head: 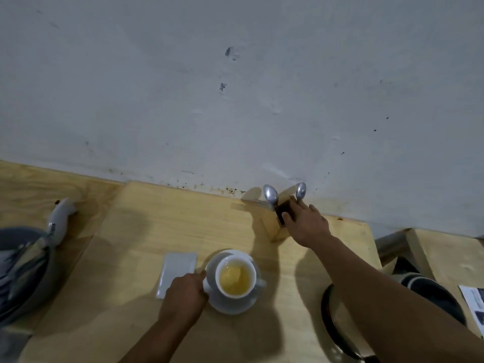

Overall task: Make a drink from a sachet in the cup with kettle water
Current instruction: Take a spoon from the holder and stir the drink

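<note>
A white cup [235, 277] filled with yellowish liquid stands on a white saucer [230, 303] in the middle of the wooden table [167, 221]. My left hand [184, 292] rests against the saucer's left rim, fingers curled on its edge. My right hand [305, 221] reaches to the back of the table, fingers spread over the top of a wooden cutlery holder [272, 226] by the wall. Two metal spoons [271, 194] stick up from the holder, bowls upward; my fingertips touch the right one [300, 191]. No sachet or kettle is plainly visible.
A small white rectangular dish [178, 271] lies just left of the saucer. At the far left sit a grey round vessel [23, 273] and a white handle-like object [59, 218]. A dark ring-shaped item [330, 318] lies under my right forearm. The wall [235, 87] closes off the back.
</note>
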